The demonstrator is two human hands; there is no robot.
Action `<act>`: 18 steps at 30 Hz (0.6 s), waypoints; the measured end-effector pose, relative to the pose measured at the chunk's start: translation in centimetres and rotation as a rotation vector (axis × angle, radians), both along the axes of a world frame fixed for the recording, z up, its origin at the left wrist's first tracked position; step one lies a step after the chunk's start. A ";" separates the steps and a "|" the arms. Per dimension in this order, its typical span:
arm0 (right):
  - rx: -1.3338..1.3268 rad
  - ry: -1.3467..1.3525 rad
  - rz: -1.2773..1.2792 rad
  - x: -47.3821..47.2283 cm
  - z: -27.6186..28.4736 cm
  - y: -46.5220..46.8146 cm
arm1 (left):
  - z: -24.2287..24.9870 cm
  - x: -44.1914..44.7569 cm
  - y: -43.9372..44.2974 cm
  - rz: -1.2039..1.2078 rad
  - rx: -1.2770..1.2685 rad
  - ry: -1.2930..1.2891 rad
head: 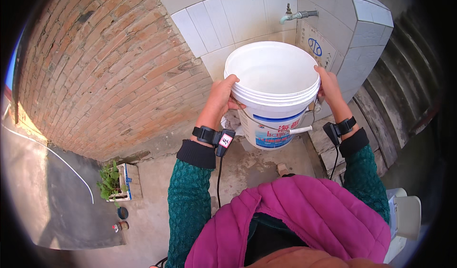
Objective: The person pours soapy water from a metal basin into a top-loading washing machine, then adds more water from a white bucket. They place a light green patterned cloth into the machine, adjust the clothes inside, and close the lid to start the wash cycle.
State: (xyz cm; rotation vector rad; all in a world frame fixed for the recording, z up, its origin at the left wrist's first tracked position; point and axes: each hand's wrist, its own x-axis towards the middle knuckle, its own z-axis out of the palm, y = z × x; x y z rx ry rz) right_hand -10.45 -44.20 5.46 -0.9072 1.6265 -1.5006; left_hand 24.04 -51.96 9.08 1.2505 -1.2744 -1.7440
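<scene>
A large white plastic bucket (pixel 273 68) is held up in front of me, its mouth tilted toward me. My left hand (pixel 225 93) grips the rim on the left, thumb on top and fingers under the lip. On the opposite side my right hand (pixel 326 84) clasps the rim, with most of its fingers hidden behind the wall. The wire handle hangs down across the printed front, ending in a white grip (pixel 300 129). Inside, the bucket's pale wall shows; the bottom is hard to make out. Beyond it a metal tap (pixel 291 16) juts from the tiled wall.
White tiles (pixel 246 12) line the corner behind the bucket, beside a brick wall (pixel 117 64). Stacked curved slabs (pixel 385 100) stand at the right. A planter box (pixel 130 180) with green leaves and a small bottle (pixel 120 226) sit at left. A pale chair (pixel 408 216) is at lower right.
</scene>
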 end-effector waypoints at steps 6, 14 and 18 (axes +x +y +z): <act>0.003 0.032 0.020 -9.6 -3.5 -10.6 | -4.0 -10.0 -10.1 0.031 0.067 0.034; 0.084 0.286 0.120 -14.8 -6.8 -20.5 | -9.0 -14.4 -16.6 0.015 0.071 0.035; 0.127 0.497 0.186 -14.6 -6.2 -21.4 | -11.2 -14.2 -17.9 0.031 0.118 0.034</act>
